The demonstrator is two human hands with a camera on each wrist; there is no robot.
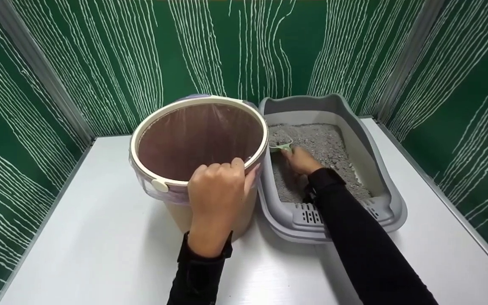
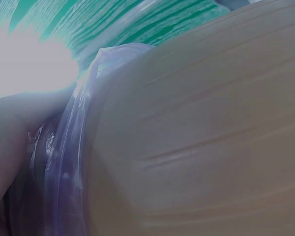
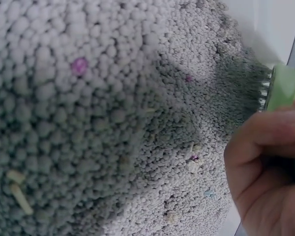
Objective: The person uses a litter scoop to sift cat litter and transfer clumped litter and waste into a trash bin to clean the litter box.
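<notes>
My left hand (image 1: 216,186) grips the near right rim of a round trash can (image 1: 159,180), which leans toward me and to the side. A thin clear-purple bag (image 2: 69,147) lines the can and folds over its rim. In the litter box (image 1: 377,161) to the right, my right hand (image 1: 301,161) holds a green litter scoop (image 3: 284,87) by its handle. The scoop's head is by the box's left wall, over the grey litter (image 1: 311,135). In the right wrist view, the fingers curl round the handle, and part of it is hidden.
Both containers stand side by side on a white table (image 1: 100,237). Green panels (image 1: 307,51) with white wavy lines enclose the table at the back and both sides. A slotted ledge (image 1: 311,216) forms the litter box's low front.
</notes>
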